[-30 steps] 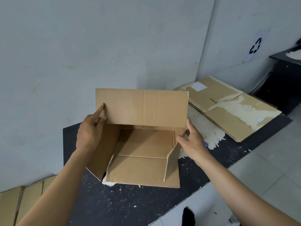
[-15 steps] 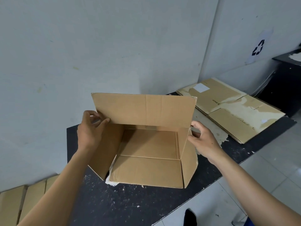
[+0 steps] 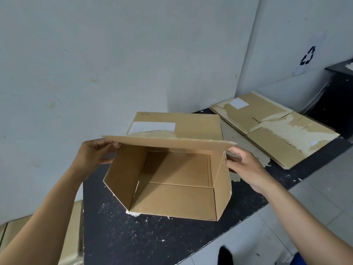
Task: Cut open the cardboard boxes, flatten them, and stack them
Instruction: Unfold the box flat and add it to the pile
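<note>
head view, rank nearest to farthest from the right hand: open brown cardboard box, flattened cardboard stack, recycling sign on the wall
1. Open brown cardboard box: held by the right hand.
2. Flattened cardboard stack: on the black table, farther right.
3. Recycling sign: on the far right wall.

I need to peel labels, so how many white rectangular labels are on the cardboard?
2. A wide label on the open box, a smaller label on the flattened stack at right. Hidden faces may carry more.

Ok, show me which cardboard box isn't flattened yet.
The box gripped by the left hand and right hand: its walls stand up, while the stack to its right lies flat.
</note>
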